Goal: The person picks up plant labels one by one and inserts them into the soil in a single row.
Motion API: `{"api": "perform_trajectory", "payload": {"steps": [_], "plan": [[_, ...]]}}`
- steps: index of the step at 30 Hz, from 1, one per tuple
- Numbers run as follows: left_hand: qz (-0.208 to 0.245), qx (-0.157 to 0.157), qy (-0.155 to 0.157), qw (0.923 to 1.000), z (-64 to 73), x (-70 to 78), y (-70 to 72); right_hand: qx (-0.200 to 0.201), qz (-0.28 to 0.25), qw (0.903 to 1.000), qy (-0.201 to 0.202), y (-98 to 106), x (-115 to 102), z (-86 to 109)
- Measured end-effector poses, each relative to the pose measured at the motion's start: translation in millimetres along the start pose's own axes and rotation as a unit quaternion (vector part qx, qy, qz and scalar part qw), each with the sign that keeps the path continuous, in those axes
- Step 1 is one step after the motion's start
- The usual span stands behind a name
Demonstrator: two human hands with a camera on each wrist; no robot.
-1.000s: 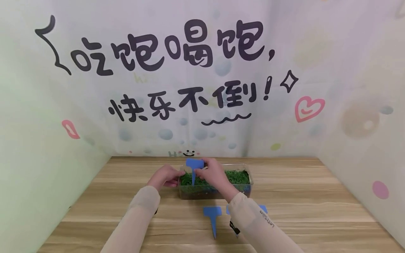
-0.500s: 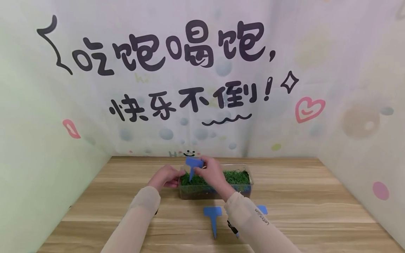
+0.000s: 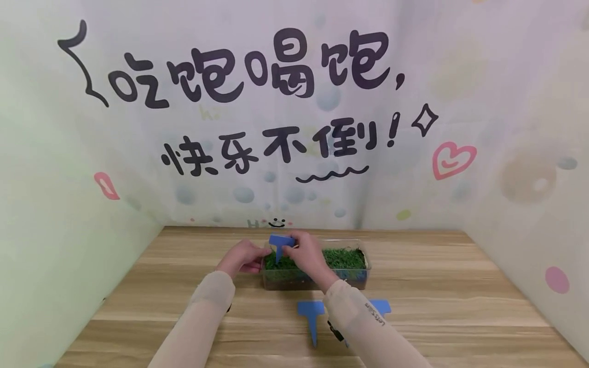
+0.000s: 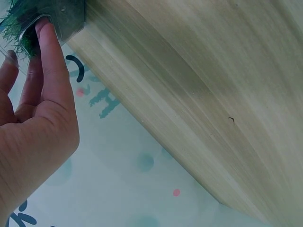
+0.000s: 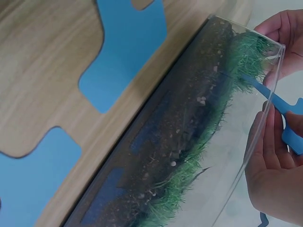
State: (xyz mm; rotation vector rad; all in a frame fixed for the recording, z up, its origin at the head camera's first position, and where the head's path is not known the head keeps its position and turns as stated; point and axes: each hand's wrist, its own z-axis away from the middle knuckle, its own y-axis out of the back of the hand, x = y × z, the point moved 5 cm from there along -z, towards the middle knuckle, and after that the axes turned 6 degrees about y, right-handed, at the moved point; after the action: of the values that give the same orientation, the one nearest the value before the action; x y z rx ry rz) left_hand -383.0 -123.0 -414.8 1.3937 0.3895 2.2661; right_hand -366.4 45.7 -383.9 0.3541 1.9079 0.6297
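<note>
In the head view, a blue T-shaped plant label (image 3: pixel 280 240) stands at the left part of a clear plastic box (image 3: pixel 317 281) of soil and green grass (image 3: pixel 346 258). My right hand (image 3: pixel 307 252) pinches the label's head. The right wrist view shows its spike (image 5: pixel 255 85) pointing into the grass, the tip hidden there. My left hand (image 3: pixel 240 255) holds the box's left end; in the left wrist view its fingers (image 4: pixel 52 66) lie against the outer wall, and the thumb is by the rim.
Another blue label (image 3: pixel 311 309) lies on the wooden table (image 3: pixel 175 306) before the box. A further label (image 3: pixel 381 307) is partly behind my right sleeve (image 3: pixel 368 317). A printed cloth (image 3: pixel 276 204) hangs behind the table's back edge.
My right hand has shifted the label back from the box's front wall and then lowered it, so less of its spike shows. The left hand stays on the box.
</note>
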Motion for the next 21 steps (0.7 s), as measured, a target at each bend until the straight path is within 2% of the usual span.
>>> {"api": "perform_trajectory", "payload": {"steps": [11,21], "plan": [[0.005,0.001,-0.001,1.0000,-2.5,-1.4,1.0,-0.019,0.053,0.9984,0.004,-7.9,3.0,-1.8],[0.004,0.000,-0.005,1.0000,-0.4,-1.2,1.5,-0.037,0.059,0.9976,-0.003,-10.9,7.8,-1.3]]}}
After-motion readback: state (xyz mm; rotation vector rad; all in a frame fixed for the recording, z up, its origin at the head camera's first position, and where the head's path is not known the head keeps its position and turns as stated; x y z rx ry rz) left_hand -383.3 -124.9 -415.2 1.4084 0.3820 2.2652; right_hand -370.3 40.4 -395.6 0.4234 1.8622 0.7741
